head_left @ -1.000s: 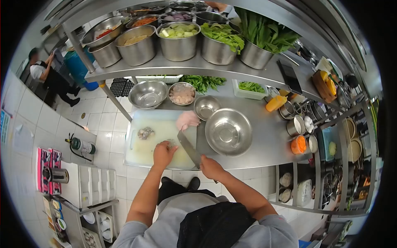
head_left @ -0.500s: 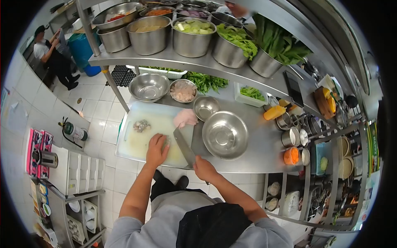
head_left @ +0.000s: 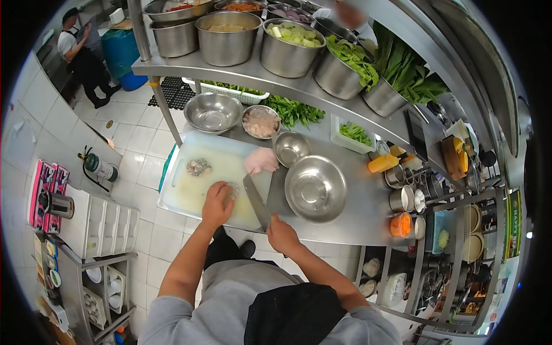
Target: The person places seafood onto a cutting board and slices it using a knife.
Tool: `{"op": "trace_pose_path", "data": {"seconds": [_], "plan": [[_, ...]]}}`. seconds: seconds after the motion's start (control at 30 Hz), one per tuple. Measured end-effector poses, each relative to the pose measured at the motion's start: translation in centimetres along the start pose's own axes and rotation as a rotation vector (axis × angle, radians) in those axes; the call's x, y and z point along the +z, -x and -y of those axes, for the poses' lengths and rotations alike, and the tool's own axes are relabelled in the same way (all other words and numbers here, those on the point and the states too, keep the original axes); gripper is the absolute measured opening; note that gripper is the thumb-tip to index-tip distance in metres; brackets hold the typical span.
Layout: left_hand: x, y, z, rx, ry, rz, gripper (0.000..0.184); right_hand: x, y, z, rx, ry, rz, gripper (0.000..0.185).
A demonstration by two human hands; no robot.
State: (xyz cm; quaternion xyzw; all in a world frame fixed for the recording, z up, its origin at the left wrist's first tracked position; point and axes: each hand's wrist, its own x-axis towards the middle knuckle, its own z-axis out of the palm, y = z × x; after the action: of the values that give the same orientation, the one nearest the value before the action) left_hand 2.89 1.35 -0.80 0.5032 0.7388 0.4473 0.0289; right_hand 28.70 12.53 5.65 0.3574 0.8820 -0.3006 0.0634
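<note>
My right hand (head_left: 282,232) grips the handle of a broad kitchen knife (head_left: 256,201), whose blade slants over the right part of the white cutting board (head_left: 172,192). Bent over the board, my left hand (head_left: 217,204) rests its fingers against a small greyish, translucent piece of food (head_left: 232,190), partly covered by them. A gap separates the blade from this hand. Farther back on the board lies a small heap of similar grey pieces (head_left: 198,167), too small to name for certain. Pale pink raw meat (head_left: 260,161) sits at the board's right edge, just beyond the knife tip.
Right of the board stand a large steel bowl (head_left: 315,189) and a smaller bowl (head_left: 292,148). Behind are a bowl of pale pink pieces (head_left: 261,122) and another steel bowl (head_left: 213,112). A shelf (head_left: 241,72) with vegetable pots overhangs the back. A person (head_left: 80,54) stands far left.
The whole view has shifted and tilted slightly. Both hands and the knife keep nearly the same places on the board.
</note>
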Motion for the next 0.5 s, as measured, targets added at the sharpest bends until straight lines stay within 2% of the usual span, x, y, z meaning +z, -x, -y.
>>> {"op": "trace_pose_path", "data": {"seconds": [0.1,0.2,0.27,0.5], "plan": [[-0.1,-0.1,-0.5,0.028,-0.03,-0.015,0.039,-0.1,0.3,0.5,-0.035,-0.006,-0.045,0.032],[-0.3,-0.4,-0.6,0.153,-0.138,0.082,0.046,-0.3,0.2,1.0,-0.018,-0.031,-0.072,0.03],[0.0,-0.3,-0.2,0.145,-0.188,0.166,0.051,-0.3,0.2,1.1,0.032,0.014,0.019,0.031],[1.0,-0.2,0.9,0.167,-0.234,0.195,0.051,0.0,0.4,1.9,0.098,-0.01,-0.033,0.029]]}}
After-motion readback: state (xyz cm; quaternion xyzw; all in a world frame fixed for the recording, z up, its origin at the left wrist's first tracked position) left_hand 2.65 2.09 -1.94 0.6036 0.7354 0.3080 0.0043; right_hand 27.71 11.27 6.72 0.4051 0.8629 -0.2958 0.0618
